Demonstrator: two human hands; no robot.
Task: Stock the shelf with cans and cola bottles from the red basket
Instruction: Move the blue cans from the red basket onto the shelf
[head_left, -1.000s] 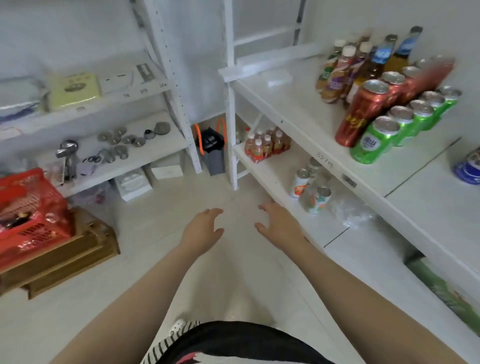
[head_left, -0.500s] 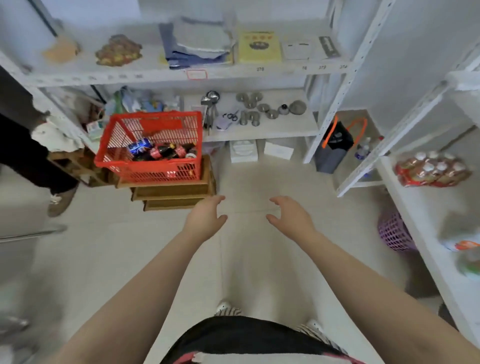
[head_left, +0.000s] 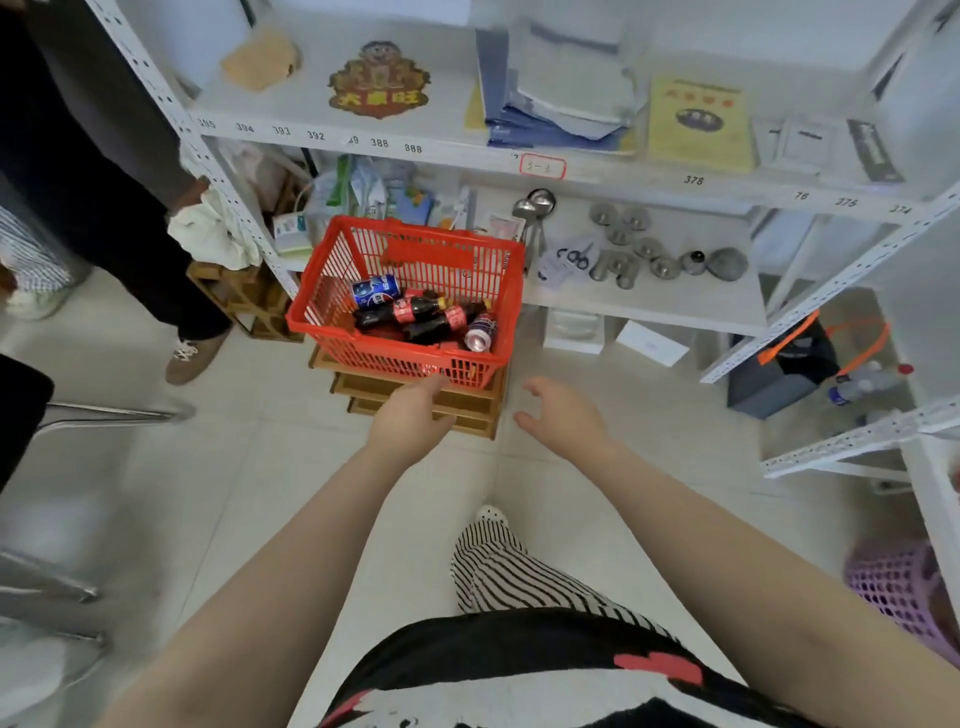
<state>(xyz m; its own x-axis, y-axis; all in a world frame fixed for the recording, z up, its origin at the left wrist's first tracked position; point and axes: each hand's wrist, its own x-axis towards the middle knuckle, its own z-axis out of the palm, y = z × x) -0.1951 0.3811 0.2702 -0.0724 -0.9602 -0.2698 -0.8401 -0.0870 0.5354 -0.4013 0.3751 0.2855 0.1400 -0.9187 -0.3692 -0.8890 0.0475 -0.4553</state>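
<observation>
The red basket (head_left: 332, 291) rests on a stack of wooden crates (head_left: 457, 410) on the floor, straight ahead. Inside lie cola bottles (head_left: 415, 317) with red labels and two blue cans, one at the back left (head_left: 375, 291) and one at the right (head_left: 480, 332). My left hand (head_left: 410, 421) reaches forward, fingers apart and empty, its fingertips at the basket's front wall. To its right my right hand (head_left: 563, 415) hangs open and empty, just short of the basket's front right corner.
White metal shelving (head_left: 649, 176) behind the basket holds papers, metal cups and ladles. A person's legs and shoes (head_left: 192, 353) stand at the left beside a chair leg. A black bag (head_left: 795, 369) and a purple basket (head_left: 898, 587) sit at the right.
My view has swung left from the drinks shelf to the red basket, which now lies closer. Both hands have moved forward toward it, still empty.
</observation>
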